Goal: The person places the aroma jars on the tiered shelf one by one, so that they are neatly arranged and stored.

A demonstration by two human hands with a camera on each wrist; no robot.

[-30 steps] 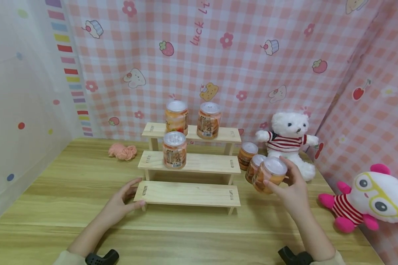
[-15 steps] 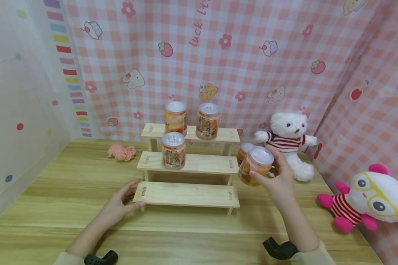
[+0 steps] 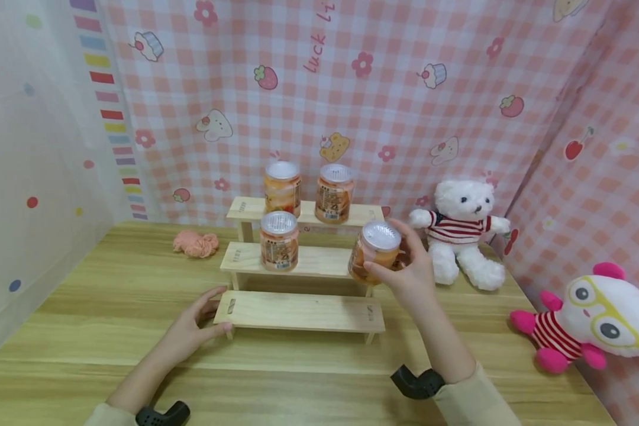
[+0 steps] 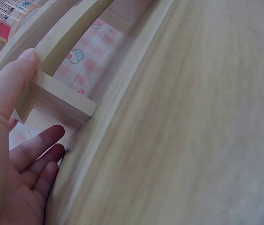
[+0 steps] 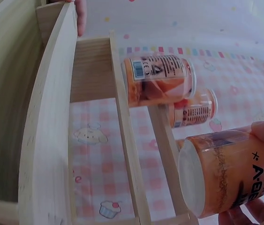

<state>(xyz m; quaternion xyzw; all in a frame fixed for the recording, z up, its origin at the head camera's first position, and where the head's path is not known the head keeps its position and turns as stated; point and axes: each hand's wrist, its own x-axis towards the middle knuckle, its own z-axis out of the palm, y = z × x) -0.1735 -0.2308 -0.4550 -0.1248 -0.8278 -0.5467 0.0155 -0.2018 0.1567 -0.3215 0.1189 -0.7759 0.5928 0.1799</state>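
A three-step wooden display stand (image 3: 298, 310) stands on the table. Two clear-lidded jars, one at left (image 3: 283, 189) and one at right (image 3: 334, 195), stand upright on its top step; another jar (image 3: 279, 242) stands on the middle step's left part. My right hand (image 3: 412, 272) grips a jar (image 5: 230, 171) of orange contents between thumb and fingers, tilted slightly, over the middle step's right end. Whether it touches the step I cannot tell. My left hand (image 3: 191, 328) holds the bottom step's left end, thumb at the front corner (image 4: 26, 58), other fingers beside the leg.
Behind my right hand, a bit of another jar (image 3: 403, 260) shows. A white teddy bear (image 3: 463, 231) sits at the back right, and a pink-and-white plush toy (image 3: 586, 319) lies at the right edge. Pink yarn (image 3: 195, 244) lies left of the stand. Patterned curtains (image 3: 404, 118) enclose the table.
My right hand has carried the jar leftward from beside the other jars to the middle step's right end. The left hand has kept its place on the stand.
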